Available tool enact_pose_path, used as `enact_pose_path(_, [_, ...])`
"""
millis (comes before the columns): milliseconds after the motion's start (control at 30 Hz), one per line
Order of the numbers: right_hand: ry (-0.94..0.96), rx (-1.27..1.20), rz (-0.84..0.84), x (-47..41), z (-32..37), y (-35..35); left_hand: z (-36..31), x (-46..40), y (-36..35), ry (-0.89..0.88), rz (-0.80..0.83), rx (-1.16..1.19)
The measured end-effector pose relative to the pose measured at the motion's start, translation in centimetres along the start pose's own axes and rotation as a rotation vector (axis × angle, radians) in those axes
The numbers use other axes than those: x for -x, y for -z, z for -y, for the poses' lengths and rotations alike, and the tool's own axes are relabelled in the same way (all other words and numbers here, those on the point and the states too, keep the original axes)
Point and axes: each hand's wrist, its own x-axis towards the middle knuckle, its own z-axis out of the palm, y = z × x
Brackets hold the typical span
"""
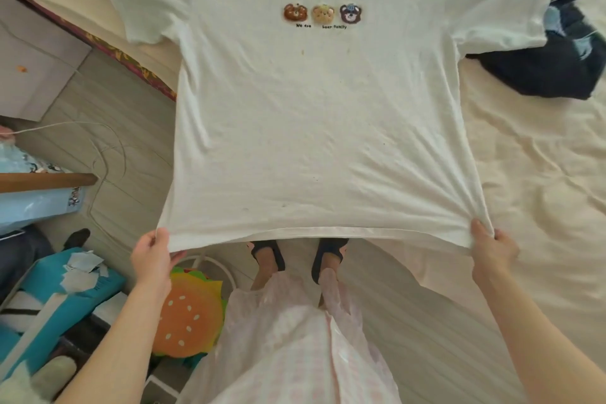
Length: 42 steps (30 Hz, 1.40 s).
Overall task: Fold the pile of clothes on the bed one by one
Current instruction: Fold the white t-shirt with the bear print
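Observation:
A white T-shirt [314, 128] with three small bear faces printed on its chest is stretched out front side up, its upper part lying on the cream bed [531, 174] and its hem lifted over the bed's edge. My left hand [154, 252] pinches the hem's left corner. My right hand [492, 249] grips the bunched right corner. Both sleeves spread out flat to the sides. A dark navy garment [557, 69] lies crumpled on the bed at the upper right, partly under the shirt's right sleeve.
I stand at the bed's corner, feet in dark slippers [295, 256] on the wooden floor [108, 128]. A burger-shaped cushion [187, 315] sits by my left leg. Blue boxes and clutter [55, 292] fill the lower left. A white cable [98, 138] trails across the floor.

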Motion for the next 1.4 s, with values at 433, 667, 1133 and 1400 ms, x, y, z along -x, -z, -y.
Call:
enact_pose_path(433, [0.712,0.771,0.329,6.9,9.0,-5.6,-4.5,2.2,-4.3,-0.016,0.224,-0.378])
enact_pose_path(667, [1.043,0.878,0.492,12.9,16.6,-14.9,-11.3,-1.6,-6.8,-0.075,0.332,-0.222])
enact_pose_path(1133, [1.174,1.034,0.701,21.3,25.6,-35.4,-30.5,-18.1,-13.2,0.345,0.414,0.358])
enact_pose_path(1400, [1.036,0.944,0.85,19.8,26.7,-36.2,-33.4,-19.7,-14.1,0.482,0.285,0.758])
